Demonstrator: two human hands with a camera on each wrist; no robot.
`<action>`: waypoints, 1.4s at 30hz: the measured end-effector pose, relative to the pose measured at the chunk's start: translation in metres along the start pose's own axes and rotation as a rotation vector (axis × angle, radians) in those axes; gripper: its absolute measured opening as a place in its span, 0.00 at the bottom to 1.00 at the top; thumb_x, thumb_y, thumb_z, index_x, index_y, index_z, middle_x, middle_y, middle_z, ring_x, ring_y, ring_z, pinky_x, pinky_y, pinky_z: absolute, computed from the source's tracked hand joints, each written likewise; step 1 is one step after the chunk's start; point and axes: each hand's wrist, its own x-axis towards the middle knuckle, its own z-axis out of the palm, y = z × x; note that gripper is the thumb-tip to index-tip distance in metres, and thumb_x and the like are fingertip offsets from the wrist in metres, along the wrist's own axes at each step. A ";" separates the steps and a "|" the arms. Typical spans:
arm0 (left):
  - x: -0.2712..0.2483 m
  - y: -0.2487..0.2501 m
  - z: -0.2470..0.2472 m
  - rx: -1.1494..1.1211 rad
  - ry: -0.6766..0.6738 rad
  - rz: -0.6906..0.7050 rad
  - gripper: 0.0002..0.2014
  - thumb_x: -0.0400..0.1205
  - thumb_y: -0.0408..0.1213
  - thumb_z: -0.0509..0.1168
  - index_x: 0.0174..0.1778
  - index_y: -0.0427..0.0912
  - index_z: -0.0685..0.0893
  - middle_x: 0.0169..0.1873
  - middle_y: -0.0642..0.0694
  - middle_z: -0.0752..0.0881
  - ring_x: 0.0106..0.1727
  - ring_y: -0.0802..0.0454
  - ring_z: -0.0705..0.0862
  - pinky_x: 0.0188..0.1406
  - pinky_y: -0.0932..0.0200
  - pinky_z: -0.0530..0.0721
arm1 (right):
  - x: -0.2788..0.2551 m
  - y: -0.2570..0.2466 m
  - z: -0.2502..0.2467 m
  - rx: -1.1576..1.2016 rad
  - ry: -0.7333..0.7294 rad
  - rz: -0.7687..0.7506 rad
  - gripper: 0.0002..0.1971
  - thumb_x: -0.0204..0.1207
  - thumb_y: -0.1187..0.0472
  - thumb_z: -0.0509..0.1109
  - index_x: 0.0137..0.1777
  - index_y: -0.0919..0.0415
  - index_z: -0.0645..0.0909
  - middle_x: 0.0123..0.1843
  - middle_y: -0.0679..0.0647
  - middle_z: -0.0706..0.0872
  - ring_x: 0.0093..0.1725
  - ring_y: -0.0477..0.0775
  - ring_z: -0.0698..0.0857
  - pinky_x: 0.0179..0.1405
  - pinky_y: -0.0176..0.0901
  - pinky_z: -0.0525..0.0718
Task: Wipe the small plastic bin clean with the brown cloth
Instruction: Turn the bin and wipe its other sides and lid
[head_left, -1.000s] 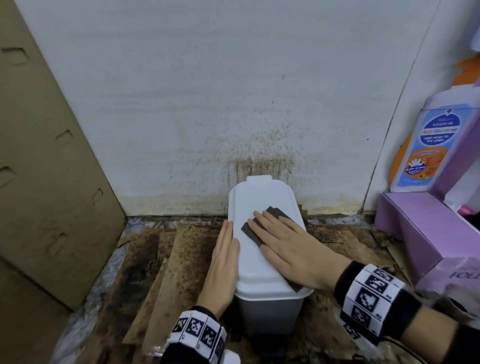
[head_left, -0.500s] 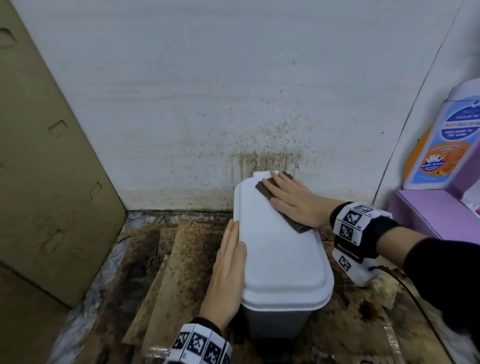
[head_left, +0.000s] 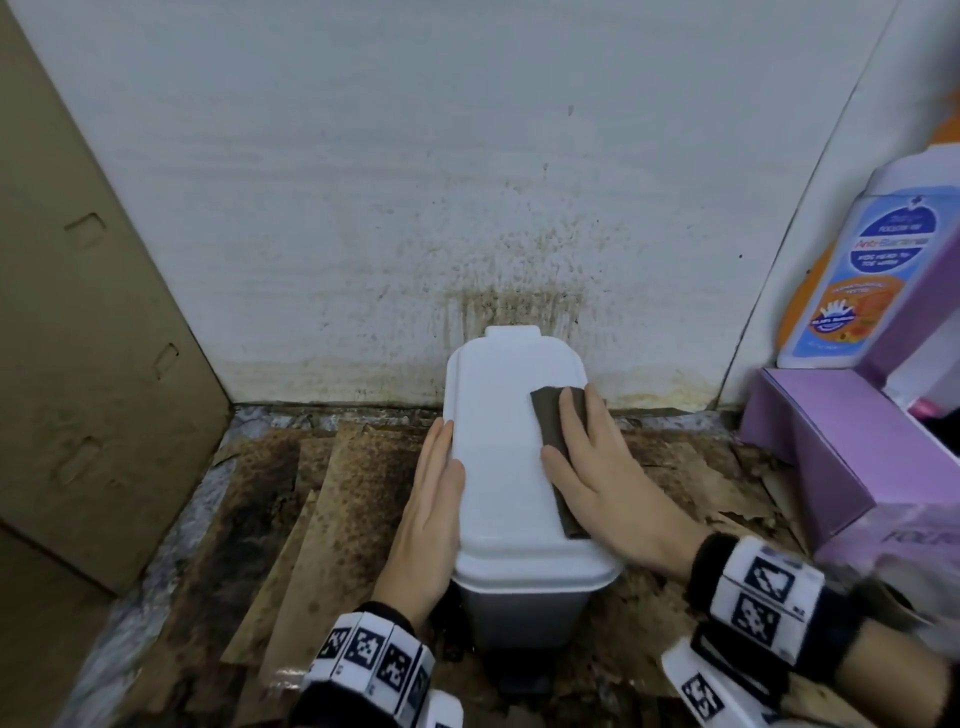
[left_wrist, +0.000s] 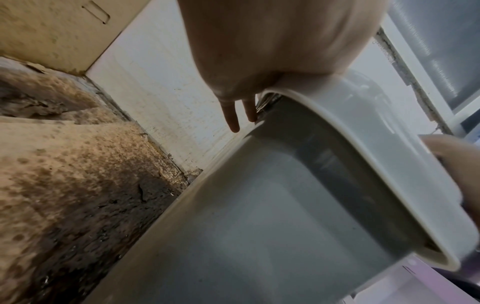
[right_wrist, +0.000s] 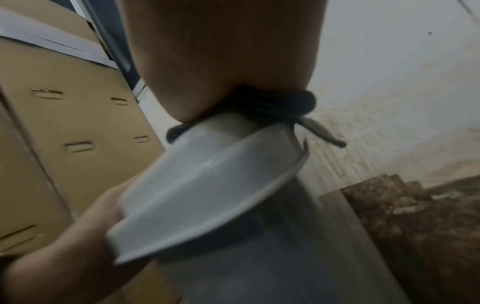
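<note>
The small plastic bin (head_left: 498, 467) has a white lid and a grey body (left_wrist: 259, 226), and it stands against the stained wall. A brown cloth (head_left: 550, 431) lies along the right side of the lid. My right hand (head_left: 597, 467) presses flat on the cloth with straight fingers. In the right wrist view the cloth (right_wrist: 272, 107) shows as a dark roll under my palm on the lid (right_wrist: 202, 185). My left hand (head_left: 436, 499) rests flat against the lid's left edge, fingers (left_wrist: 233, 115) straight and pointing toward the wall.
A cardboard panel (head_left: 78, 338) leans on the left. Stained cardboard sheets (head_left: 322, 519) cover the floor. A purple box (head_left: 852, 447) sits at the right with a white and orange bottle (head_left: 872, 270) behind it. The wall (head_left: 467, 182) rises right behind the bin.
My right hand has slid the cloth from the lid's far end back toward me along the right side. The left hand has stayed on the lid's left edge.
</note>
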 end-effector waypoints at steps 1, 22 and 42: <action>0.000 -0.001 0.000 0.006 0.000 0.003 0.25 0.93 0.53 0.49 0.88 0.65 0.56 0.85 0.77 0.54 0.83 0.81 0.51 0.89 0.58 0.49 | -0.012 -0.002 0.005 -0.031 0.007 -0.007 0.38 0.91 0.41 0.45 0.90 0.56 0.29 0.89 0.50 0.22 0.87 0.47 0.24 0.86 0.41 0.32; 0.006 0.001 0.000 -0.141 0.028 -0.098 0.30 0.84 0.74 0.46 0.84 0.76 0.63 0.83 0.75 0.64 0.84 0.73 0.61 0.89 0.47 0.56 | 0.018 -0.027 0.016 -0.598 -0.065 -0.292 0.33 0.93 0.45 0.39 0.92 0.60 0.39 0.93 0.63 0.39 0.92 0.60 0.37 0.90 0.54 0.37; 0.012 0.039 0.003 0.453 0.219 0.013 0.21 0.88 0.56 0.59 0.73 0.48 0.79 0.67 0.49 0.73 0.74 0.51 0.68 0.78 0.47 0.69 | -0.028 0.022 -0.007 -0.429 0.322 -0.092 0.35 0.86 0.31 0.48 0.88 0.49 0.61 0.85 0.52 0.68 0.85 0.54 0.63 0.84 0.56 0.57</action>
